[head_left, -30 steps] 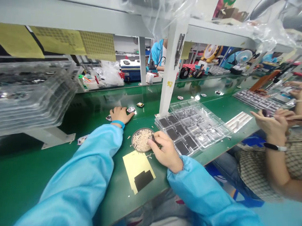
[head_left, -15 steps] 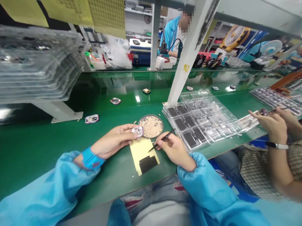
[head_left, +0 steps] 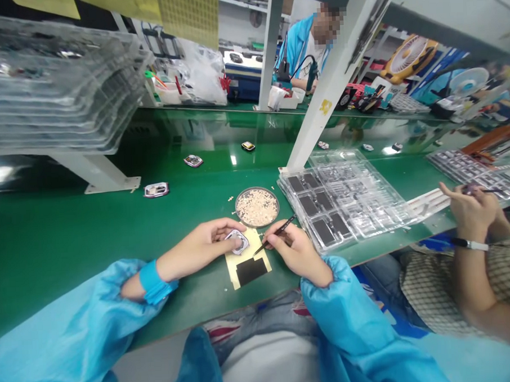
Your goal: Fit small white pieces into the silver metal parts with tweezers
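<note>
My left hand [head_left: 206,242] grips a small rounded device part [head_left: 239,243] with a pale rim, thumb on its face, above a yellow sheet [head_left: 232,269]. Black tweezers [head_left: 285,224] are pinched in my right hand [head_left: 294,246], their tip low over the sheet, right of the device part and apart from it. A black piece [head_left: 252,271] lies on the sheet's near end. Just beyond the sheet stands a round dish [head_left: 257,206] full of small beige and dark bits.
Stacked clear trays [head_left: 323,210] with dark rectangular parts stand at right, beside a metal post [head_left: 309,121]. Similar devices [head_left: 156,189] lie across the green table [head_left: 71,238]. A co-worker's hands [head_left: 471,207] work at far right. Trays [head_left: 56,98] are piled at upper left.
My left hand has moved toward me with the device part, from the dish's edge to over the sheet, and tilted it. My right hand has barely moved. The whole view has shifted slightly.
</note>
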The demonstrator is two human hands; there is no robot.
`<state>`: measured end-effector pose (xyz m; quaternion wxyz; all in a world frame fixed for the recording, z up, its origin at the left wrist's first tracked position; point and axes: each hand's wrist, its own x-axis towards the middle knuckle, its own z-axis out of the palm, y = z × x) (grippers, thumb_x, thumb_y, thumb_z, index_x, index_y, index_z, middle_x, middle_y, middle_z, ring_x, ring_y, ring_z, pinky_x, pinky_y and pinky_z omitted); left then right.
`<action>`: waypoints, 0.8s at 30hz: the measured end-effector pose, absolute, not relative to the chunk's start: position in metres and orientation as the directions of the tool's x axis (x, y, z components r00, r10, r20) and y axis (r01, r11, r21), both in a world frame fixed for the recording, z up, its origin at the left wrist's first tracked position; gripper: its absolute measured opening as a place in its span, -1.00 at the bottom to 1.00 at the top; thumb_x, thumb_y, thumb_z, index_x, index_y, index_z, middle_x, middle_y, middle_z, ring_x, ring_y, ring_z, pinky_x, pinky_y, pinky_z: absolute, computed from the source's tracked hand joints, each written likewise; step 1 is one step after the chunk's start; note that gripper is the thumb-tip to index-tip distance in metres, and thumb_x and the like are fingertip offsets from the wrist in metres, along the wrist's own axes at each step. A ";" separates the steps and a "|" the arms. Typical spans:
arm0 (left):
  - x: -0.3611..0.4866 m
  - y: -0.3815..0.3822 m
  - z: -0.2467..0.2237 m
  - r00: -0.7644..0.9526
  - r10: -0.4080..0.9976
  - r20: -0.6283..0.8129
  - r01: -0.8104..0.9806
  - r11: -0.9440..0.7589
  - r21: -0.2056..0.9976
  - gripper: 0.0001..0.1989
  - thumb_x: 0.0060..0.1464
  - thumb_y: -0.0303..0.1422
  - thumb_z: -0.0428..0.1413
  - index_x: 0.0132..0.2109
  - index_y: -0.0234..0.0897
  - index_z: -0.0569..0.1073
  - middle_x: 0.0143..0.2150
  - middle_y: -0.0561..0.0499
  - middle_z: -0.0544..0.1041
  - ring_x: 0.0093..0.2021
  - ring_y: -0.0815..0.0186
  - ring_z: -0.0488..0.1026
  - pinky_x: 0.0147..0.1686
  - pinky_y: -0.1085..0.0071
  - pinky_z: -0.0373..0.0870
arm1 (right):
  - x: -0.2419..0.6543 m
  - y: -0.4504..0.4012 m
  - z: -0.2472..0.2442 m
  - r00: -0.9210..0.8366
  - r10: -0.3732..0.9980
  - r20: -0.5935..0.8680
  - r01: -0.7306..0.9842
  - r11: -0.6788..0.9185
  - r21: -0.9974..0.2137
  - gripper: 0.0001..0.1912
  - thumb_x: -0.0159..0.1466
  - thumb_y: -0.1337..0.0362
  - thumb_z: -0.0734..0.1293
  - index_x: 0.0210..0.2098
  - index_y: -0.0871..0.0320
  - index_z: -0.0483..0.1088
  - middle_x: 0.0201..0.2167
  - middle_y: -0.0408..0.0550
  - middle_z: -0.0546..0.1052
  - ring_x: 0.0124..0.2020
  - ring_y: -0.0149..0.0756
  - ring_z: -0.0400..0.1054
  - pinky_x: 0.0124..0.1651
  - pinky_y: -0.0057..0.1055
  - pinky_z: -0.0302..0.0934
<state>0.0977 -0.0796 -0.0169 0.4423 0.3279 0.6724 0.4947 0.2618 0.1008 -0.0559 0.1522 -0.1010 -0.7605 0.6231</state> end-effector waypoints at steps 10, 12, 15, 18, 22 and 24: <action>0.109 -0.081 -0.028 -0.444 0.882 -0.158 0.270 0.300 0.915 -0.74 0.10 -0.36 0.10 -0.07 -0.27 0.54 -0.19 -0.04 0.62 -0.20 0.20 0.54 -0.20 0.35 0.45 | 0.263 0.100 -0.054 -0.928 0.338 0.159 -0.071 0.259 -0.963 -0.86 0.32 0.20 0.39 -0.21 0.14 0.43 -0.26 -0.06 0.55 -0.23 -0.31 0.49 -0.10 -0.35 0.41; 0.111 -0.082 -0.029 -0.422 0.895 -0.146 0.329 0.302 0.895 -0.74 0.08 -0.39 0.10 -0.09 -0.25 0.57 -0.22 -0.02 0.63 -0.22 0.21 0.54 -0.21 0.37 0.45 | 0.262 0.099 -0.053 -0.923 0.344 0.169 -0.076 0.268 -0.961 -0.87 0.29 0.22 0.41 -0.23 0.14 0.44 -0.27 -0.07 0.55 -0.23 -0.31 0.49 -0.11 -0.36 0.41; 0.112 -0.082 -0.028 -0.421 0.897 -0.130 0.395 0.311 0.864 -0.69 0.06 -0.39 0.10 -0.07 -0.22 0.62 -0.26 0.00 0.64 -0.20 0.19 0.55 -0.16 0.39 0.45 | 0.263 0.098 -0.053 -0.925 0.344 0.164 -0.080 0.245 -0.966 -0.87 0.29 0.23 0.42 -0.25 0.15 0.44 -0.29 -0.08 0.55 -0.25 -0.32 0.49 -0.13 -0.37 0.41; 0.111 -0.082 -0.027 -0.429 0.891 -0.147 0.412 0.338 0.846 -0.66 0.06 -0.37 0.11 -0.04 -0.21 0.64 -0.30 0.01 0.65 -0.18 0.16 0.56 -0.15 0.40 0.45 | 0.263 0.097 -0.052 -0.917 0.358 0.177 -0.120 0.175 -0.977 -0.86 0.30 0.21 0.41 -0.26 0.13 0.41 -0.32 -0.09 0.55 -0.30 -0.33 0.49 -0.17 -0.35 0.42; 0.110 -0.081 -0.027 -0.438 0.884 -0.162 0.403 0.354 0.844 -0.63 0.07 -0.33 0.12 0.01 -0.20 0.63 -0.29 0.00 0.67 -0.17 0.14 0.57 -0.13 0.38 0.46 | 0.262 0.094 -0.048 -0.854 0.415 0.315 -0.254 0.196 -0.947 -0.88 0.31 0.23 0.41 -0.25 0.10 0.40 -0.31 -0.06 0.58 -0.23 -0.26 0.52 -0.13 -0.27 0.45; 0.109 -0.081 -0.027 -0.440 0.884 -0.160 0.401 0.353 0.846 -0.62 0.07 -0.32 0.12 0.02 -0.19 0.63 -0.27 0.00 0.67 -0.17 0.13 0.57 -0.10 0.37 0.46 | 0.261 0.092 -0.046 -0.822 0.393 0.411 -0.309 0.299 -0.903 -0.92 0.29 0.29 0.43 -0.24 0.09 0.44 -0.28 -0.03 0.61 -0.17 -0.22 0.53 -0.06 -0.21 0.45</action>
